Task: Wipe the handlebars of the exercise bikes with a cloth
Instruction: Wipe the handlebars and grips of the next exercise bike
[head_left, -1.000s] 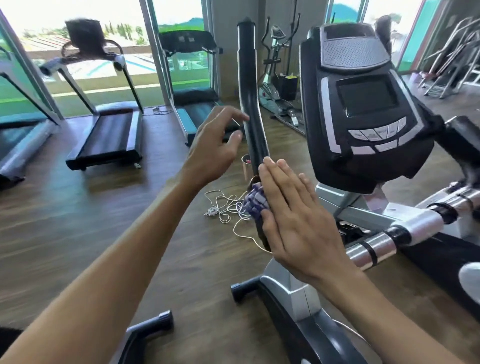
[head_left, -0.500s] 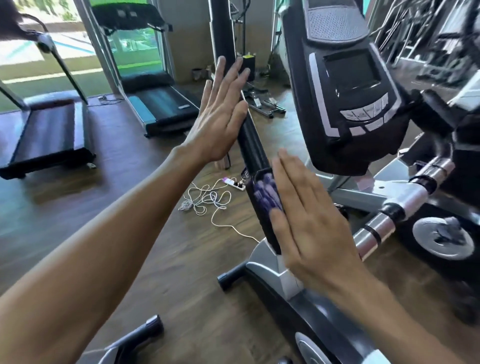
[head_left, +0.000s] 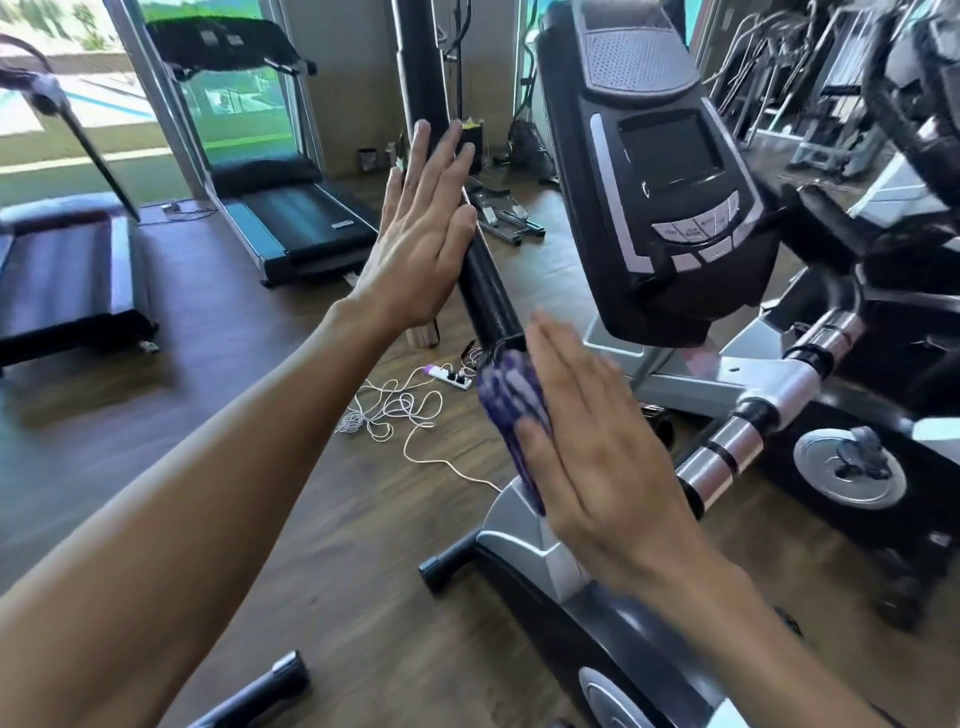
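Under flat right hand (head_left: 597, 447), cloth (head_left: 511, 400) mostly hidden.

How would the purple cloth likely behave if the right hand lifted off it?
The purple cloth looks soft and floppy: it wraps to the black handlebar. The right hand presses it with straight fingers, not gripping, so it would probably slide or drop. Likely light.

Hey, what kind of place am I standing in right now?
Most likely a gym: two treadmills stand by the windows, an exercise machine's console is right in front, and more fitness equipment sits behind.
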